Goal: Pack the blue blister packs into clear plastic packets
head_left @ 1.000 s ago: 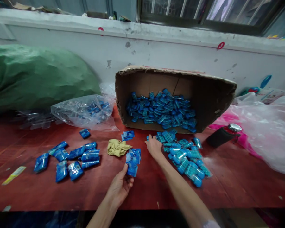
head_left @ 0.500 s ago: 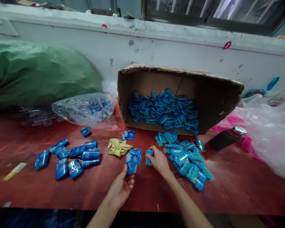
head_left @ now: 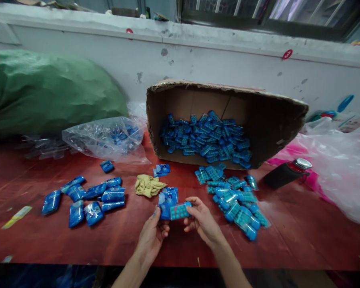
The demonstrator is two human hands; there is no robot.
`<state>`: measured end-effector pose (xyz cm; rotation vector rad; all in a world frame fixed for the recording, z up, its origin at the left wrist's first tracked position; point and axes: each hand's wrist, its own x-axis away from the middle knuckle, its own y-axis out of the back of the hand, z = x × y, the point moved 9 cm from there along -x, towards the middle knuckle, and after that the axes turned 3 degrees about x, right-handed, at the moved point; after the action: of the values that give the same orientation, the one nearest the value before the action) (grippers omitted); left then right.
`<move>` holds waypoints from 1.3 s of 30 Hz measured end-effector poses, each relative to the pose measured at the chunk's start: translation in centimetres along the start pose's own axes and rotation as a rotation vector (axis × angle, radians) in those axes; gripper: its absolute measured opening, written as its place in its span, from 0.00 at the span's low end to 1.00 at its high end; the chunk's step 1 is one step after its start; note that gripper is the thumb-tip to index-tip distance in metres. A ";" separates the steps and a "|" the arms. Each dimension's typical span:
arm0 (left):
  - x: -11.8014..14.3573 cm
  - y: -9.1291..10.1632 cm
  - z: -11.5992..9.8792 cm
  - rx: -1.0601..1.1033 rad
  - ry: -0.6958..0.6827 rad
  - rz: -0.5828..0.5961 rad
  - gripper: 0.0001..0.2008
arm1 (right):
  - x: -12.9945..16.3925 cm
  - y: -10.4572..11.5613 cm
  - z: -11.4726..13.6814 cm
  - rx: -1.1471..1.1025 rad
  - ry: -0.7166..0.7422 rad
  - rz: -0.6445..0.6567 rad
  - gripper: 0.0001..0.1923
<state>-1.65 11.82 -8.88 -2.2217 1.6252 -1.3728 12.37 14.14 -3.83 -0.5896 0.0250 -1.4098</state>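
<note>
My left hand is closed, thumb and fingers pinching a flat blue printed sleeve. More flat blue sleeves lie just beyond it. My right hand grips the blue end of a small clear pack of blue beads, holding it sideways with its clear end close to the sleeve; whether the two touch I cannot tell. Right of that hand lies a loose pile of similar bead packs. Several filled blue packets are spread on the left of the red table.
A cardboard box on its side holds many bead packs. A crumpled yellow cloth lies near my left hand. Around are a clear plastic bag, a green sack, a dark bottle and a yellow strip.
My right hand has lifted the bead pack off the table and brought it left, turning it sideways toward the sleeve. My left hand keeps its pinch on the sleeve, nearly still.
</note>
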 end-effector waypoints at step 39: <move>0.4 -1.0 -2.9 0.000 -0.210 0.111 0.14 | 1.9 0.1 -1.5 0.128 0.109 -0.231 0.17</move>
<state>-2.89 13.14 -6.37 -2.1547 1.6461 -1.0722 12.25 11.79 -4.56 -0.4186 -0.0476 -1.6533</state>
